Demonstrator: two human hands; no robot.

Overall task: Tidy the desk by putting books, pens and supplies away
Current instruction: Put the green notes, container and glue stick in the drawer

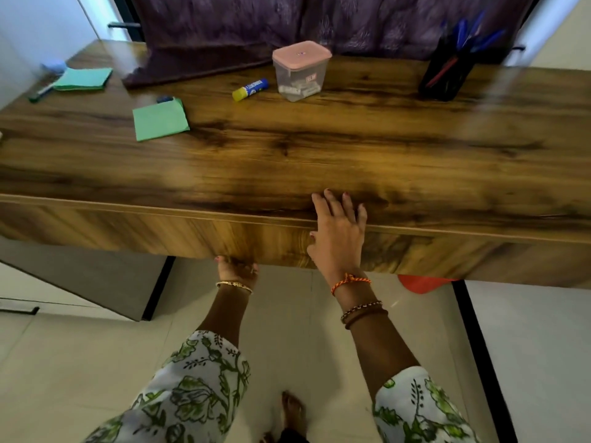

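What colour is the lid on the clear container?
Pale pink lid on the clear container, seen in the head view.

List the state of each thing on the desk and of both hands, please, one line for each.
Plastic box: upright, pink lid on.
Glue stick: lying flat, capped.
Pen holder: upright, holds blue pens.
Near green paper: flat.
Far green paper: flat, marker beside it.
Left hand: fingers curled under the desk front.
Right hand: open, resting on the desk edge.
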